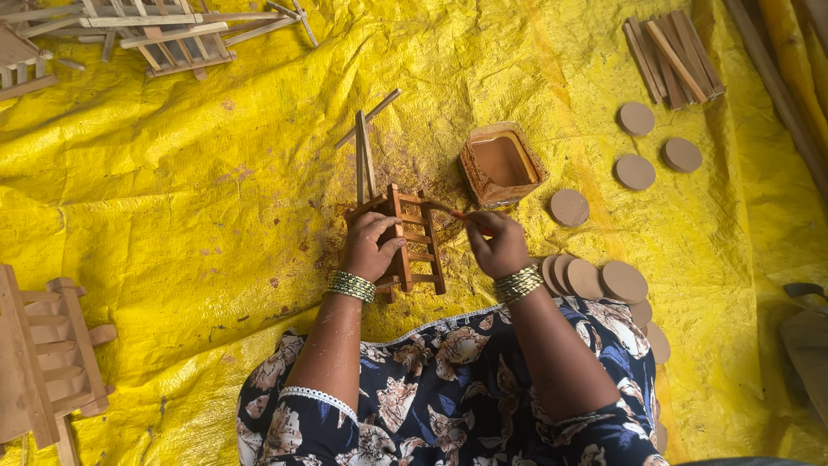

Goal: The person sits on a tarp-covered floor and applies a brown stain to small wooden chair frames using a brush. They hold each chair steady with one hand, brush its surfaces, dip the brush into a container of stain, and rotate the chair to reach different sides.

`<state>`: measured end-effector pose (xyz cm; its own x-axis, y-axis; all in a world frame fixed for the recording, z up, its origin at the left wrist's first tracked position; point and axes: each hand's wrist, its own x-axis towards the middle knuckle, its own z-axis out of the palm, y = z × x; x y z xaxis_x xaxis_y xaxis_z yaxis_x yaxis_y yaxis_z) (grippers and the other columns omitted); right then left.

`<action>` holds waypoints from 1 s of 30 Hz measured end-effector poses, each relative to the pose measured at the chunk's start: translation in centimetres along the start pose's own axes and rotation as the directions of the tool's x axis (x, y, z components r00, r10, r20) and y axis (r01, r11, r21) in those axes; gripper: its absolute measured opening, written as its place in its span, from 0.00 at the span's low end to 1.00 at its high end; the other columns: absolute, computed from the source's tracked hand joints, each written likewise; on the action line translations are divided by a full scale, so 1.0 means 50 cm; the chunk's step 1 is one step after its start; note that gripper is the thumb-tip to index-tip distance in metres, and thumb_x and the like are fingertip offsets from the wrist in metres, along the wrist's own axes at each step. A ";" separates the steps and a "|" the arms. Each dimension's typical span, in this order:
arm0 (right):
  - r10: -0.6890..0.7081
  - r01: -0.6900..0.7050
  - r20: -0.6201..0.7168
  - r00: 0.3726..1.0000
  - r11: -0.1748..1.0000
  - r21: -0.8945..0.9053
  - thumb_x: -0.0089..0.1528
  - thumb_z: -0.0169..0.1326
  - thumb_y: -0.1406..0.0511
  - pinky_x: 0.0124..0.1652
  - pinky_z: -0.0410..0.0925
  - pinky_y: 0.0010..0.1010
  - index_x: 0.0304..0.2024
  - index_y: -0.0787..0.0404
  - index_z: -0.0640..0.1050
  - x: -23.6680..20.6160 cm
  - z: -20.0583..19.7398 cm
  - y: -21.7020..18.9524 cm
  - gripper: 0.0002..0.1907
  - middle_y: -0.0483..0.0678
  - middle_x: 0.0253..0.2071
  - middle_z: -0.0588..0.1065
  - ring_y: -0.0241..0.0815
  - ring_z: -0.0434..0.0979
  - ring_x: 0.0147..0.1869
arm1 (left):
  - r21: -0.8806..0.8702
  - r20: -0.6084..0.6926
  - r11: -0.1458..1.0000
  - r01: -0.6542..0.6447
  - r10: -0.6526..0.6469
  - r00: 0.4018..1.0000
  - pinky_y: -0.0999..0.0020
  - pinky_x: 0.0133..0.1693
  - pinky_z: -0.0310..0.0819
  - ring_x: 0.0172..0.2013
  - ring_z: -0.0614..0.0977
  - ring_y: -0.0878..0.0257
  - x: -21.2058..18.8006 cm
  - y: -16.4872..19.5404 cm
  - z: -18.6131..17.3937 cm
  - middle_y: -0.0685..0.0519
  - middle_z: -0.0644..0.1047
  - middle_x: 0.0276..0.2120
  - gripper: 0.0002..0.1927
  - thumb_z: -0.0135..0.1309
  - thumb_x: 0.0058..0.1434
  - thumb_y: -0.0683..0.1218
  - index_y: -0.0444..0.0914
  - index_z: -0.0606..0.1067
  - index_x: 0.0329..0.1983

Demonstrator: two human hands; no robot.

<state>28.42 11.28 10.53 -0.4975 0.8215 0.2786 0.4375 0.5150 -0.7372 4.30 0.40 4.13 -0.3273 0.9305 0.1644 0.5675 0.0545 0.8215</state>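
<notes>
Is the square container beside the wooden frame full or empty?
Partly full: the square container holds smooth brown liquid below its smeared rim.

Under the fingers of the left hand the rack is reddish brown, its upright sticks paler. The brush in the right hand has a red-brown tip. Just beyond those fingers, the tray holds brown stain. Discs beside the right fingers are dull tan. Both wrists wear green-gold bangles. The sheet is bright yellow, blotched brown near the fingers. The dress is navy with cream flowers.
</notes>
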 end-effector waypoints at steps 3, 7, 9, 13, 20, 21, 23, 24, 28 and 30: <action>0.020 -0.018 -0.062 0.998 0.999 0.041 0.65 0.57 0.66 0.39 0.76 0.32 0.44 0.65 0.82 -0.001 -0.019 0.007 0.09 0.55 0.37 0.80 0.44 0.85 0.39 | 0.025 -0.020 0.998 -0.057 0.058 0.998 0.56 0.50 0.76 0.47 0.79 0.52 0.002 -0.001 0.000 0.49 0.78 0.44 0.20 0.68 0.54 0.48 0.41 0.80 0.50; 0.118 -0.098 -0.058 0.991 0.959 0.264 0.66 0.57 0.64 0.34 0.73 0.30 0.45 0.64 0.84 0.005 0.005 0.010 0.11 0.51 0.35 0.82 0.40 0.82 0.34 | 0.031 -0.007 0.998 -0.048 0.048 0.999 0.56 0.50 0.76 0.47 0.80 0.52 0.001 -0.001 -0.002 0.50 0.78 0.44 0.20 0.68 0.54 0.47 0.41 0.80 0.50; 0.162 -0.152 -0.022 0.987 0.958 0.245 0.66 0.56 0.64 0.35 0.73 0.29 0.45 0.64 0.83 0.010 0.022 0.013 0.11 0.50 0.33 0.82 0.38 0.82 0.35 | 0.021 -0.015 0.998 -0.055 0.055 0.998 0.57 0.50 0.76 0.47 0.80 0.52 0.001 0.000 -0.003 0.50 0.78 0.44 0.19 0.68 0.55 0.47 0.41 0.80 0.50; 0.220 -0.209 -0.052 0.974 0.964 0.163 0.66 0.56 0.63 0.34 0.75 0.29 0.46 0.65 0.82 0.016 0.023 0.028 0.12 0.51 0.34 0.83 0.38 0.83 0.35 | 0.028 -0.026 0.998 -0.049 0.050 0.998 0.56 0.50 0.76 0.47 0.79 0.51 0.000 0.002 -0.003 0.50 0.78 0.44 0.20 0.68 0.54 0.47 0.41 0.80 0.49; 0.166 -0.174 0.054 0.985 0.914 0.367 0.68 0.55 0.63 0.38 0.77 0.31 0.48 0.64 0.81 0.003 0.052 0.023 0.12 0.53 0.37 0.83 0.41 0.85 0.38 | 0.019 -0.017 0.998 -0.065 0.065 0.998 0.56 0.50 0.76 0.47 0.80 0.51 0.001 0.003 -0.006 0.50 0.78 0.44 0.20 0.68 0.55 0.47 0.41 0.80 0.50; 0.195 -0.204 0.061 0.979 0.903 0.377 0.68 0.55 0.63 0.38 0.76 0.31 0.48 0.64 0.81 0.003 0.051 0.022 0.12 0.53 0.37 0.83 0.41 0.84 0.38 | 0.023 -0.021 0.997 -0.072 0.073 0.997 0.56 0.50 0.76 0.47 0.79 0.51 0.000 0.004 -0.007 0.49 0.78 0.44 0.20 0.68 0.55 0.47 0.40 0.80 0.50; 0.216 -0.221 0.050 0.975 0.938 0.266 0.67 0.55 0.62 0.38 0.76 0.32 0.48 0.63 0.82 0.001 0.046 0.019 0.12 0.54 0.37 0.83 0.42 0.85 0.38 | 0.017 -0.003 0.999 -0.032 0.032 0.999 0.56 0.50 0.77 0.47 0.80 0.52 0.000 0.006 -0.008 0.50 0.78 0.44 0.19 0.68 0.55 0.47 0.41 0.80 0.50; 0.205 -0.208 0.033 0.978 0.968 0.140 0.67 0.55 0.62 0.38 0.76 0.32 0.47 0.62 0.82 0.001 0.033 0.021 0.12 0.54 0.37 0.83 0.42 0.85 0.39 | 0.012 0.004 1.000 -0.011 0.011 1.000 0.57 0.50 0.77 0.47 0.80 0.53 -0.001 0.007 -0.008 0.50 0.78 0.45 0.19 0.68 0.55 0.47 0.41 0.80 0.49; 0.087 -0.092 -0.088 0.992 0.994 -0.062 0.67 0.55 0.62 0.39 0.76 0.34 0.47 0.62 0.83 -0.009 0.013 0.010 0.12 0.55 0.37 0.82 0.44 0.85 0.40 | 0.016 0.006 1.000 -0.024 0.024 1.000 0.56 0.50 0.77 0.48 0.80 0.52 0.001 0.011 -0.005 0.50 0.78 0.44 0.19 0.68 0.55 0.47 0.41 0.80 0.50; -0.039 0.041 -0.052 0.998 0.999 0.035 0.68 0.55 0.62 0.39 0.75 0.36 0.47 0.61 0.83 -0.008 0.023 0.001 0.12 0.53 0.37 0.83 0.45 0.84 0.39 | 0.018 0.003 0.999 -0.031 0.031 1.000 0.56 0.50 0.77 0.47 0.80 0.52 0.001 0.012 -0.005 0.50 0.78 0.45 0.19 0.68 0.55 0.47 0.41 0.80 0.50</action>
<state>27.77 10.70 9.67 -0.4748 0.8122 0.3390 0.3901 0.5395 -0.7461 4.40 0.40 4.77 -0.3076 0.9328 0.1879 0.5910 0.0325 0.8060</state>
